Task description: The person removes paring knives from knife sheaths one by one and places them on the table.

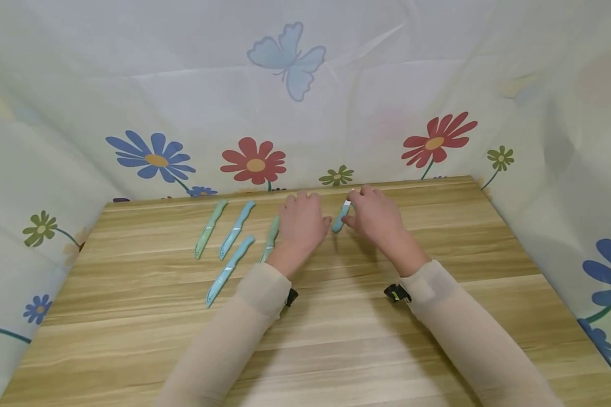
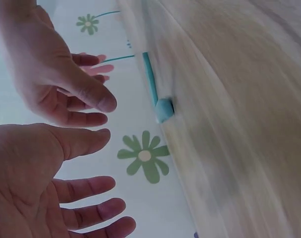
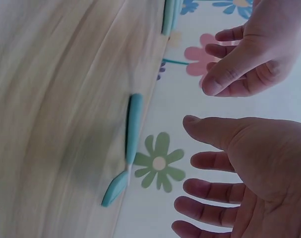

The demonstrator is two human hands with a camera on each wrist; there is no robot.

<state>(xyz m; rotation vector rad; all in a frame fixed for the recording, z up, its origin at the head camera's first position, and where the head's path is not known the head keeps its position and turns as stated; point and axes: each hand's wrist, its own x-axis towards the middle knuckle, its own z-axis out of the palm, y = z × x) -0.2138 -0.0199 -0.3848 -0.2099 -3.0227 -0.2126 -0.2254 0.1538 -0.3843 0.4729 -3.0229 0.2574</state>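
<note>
A small knife [image 1: 340, 219] with a teal-blue handle lies on the wooden table between my two hands. In the right wrist view its handle [image 3: 133, 126] and an angled sheath-like piece [image 3: 115, 188] show, with a narrow pale stretch between them. My right hand [image 1: 379, 220] hovers over the knife's right side, covering part of it in the head view. Its fingers [image 3: 210, 208] are spread and hold nothing. To the left, my left hand [image 1: 302, 226] is also spread and holds nothing. A green knife [image 1: 270, 240] is partly hidden behind it.
Farther left lie a green knife [image 1: 211, 229], a blue knife [image 1: 237, 230] and, nearer me, another blue knife [image 1: 230, 271]. The wooden table [image 1: 336, 350] ends at the back against a flower-printed white curtain [image 1: 336, 124], which also hangs at both sides.
</note>
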